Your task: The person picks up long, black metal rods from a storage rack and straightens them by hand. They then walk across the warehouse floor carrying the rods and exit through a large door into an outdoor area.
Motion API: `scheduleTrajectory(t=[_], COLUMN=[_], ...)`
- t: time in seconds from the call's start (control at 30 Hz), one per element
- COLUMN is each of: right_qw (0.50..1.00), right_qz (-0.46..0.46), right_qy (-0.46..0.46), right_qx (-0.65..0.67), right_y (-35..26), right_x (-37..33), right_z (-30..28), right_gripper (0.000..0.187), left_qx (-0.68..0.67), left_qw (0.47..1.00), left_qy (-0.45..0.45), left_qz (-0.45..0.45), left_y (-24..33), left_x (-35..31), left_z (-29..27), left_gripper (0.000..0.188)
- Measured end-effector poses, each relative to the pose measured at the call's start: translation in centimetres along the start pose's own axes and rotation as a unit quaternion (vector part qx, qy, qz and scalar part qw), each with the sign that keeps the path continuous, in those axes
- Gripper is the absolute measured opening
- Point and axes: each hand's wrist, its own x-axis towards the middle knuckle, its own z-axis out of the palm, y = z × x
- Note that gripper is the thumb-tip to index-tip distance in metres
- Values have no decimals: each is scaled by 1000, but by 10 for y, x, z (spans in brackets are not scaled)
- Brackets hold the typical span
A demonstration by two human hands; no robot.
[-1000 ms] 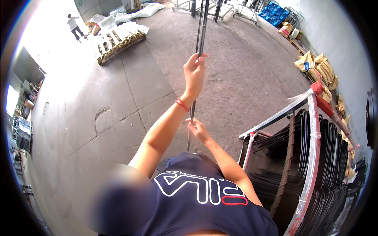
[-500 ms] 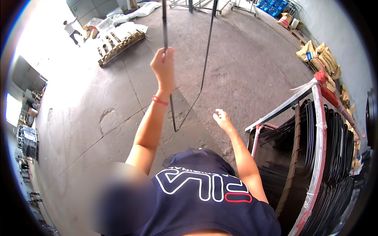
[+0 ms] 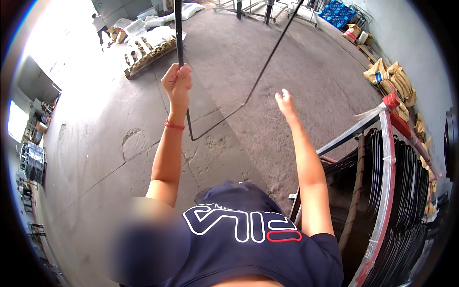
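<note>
A thin black metal frame (image 3: 179, 33) bent into a narrow U hangs in front of me. Its lower end slants above the floor, and its top runs out of the head view. My left hand (image 3: 177, 88) is closed round the frame's left side. To the right of the frame, my right hand (image 3: 286, 105) reaches forward with thumb and fingers apart. It touches nothing. At my right stands a metal rack (image 3: 388, 186) holding many similar black bent frames (image 3: 406, 186).
A wooden pallet (image 3: 153, 56) with white sacks is at the far left, with another person (image 3: 100, 29) beyond it. Wheeled metal racks (image 3: 239, 9) stand at the back. Brown paper sacks (image 3: 399, 79) and a blue plastic pallet (image 3: 336, 14) line the right wall.
My left hand has moved left with the frame, whose lower end has swung left and up. The right hand has reached farther forward and a little right.
</note>
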Motion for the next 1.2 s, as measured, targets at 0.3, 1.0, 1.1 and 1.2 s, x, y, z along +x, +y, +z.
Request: scheduleTrajectory(t=[0.3,1.0,1.1,1.2], right_qw=[995,904,891,874], right_qz=[4,112,143,155], right_qy=[54,147,137,165], right_qx=[78,386,409,431], right_y=[-11,-29,-24,-29], right_x=[26,-102,-111,-107], right_z=[-19,-53,-57,-67], right_gripper=[42,18,20,20], left_qx=[-55,92,119,95], left_qw=[996,982,973,960], left_qy=[70,34,-32,-109], left_qz=[-26,-164,-196,-241], left_y=[21,-55,-76,-99], left_x=[6,44,24,-12], left_z=[-26,-62,-65,-69], left_gripper=[27,16,19,27])
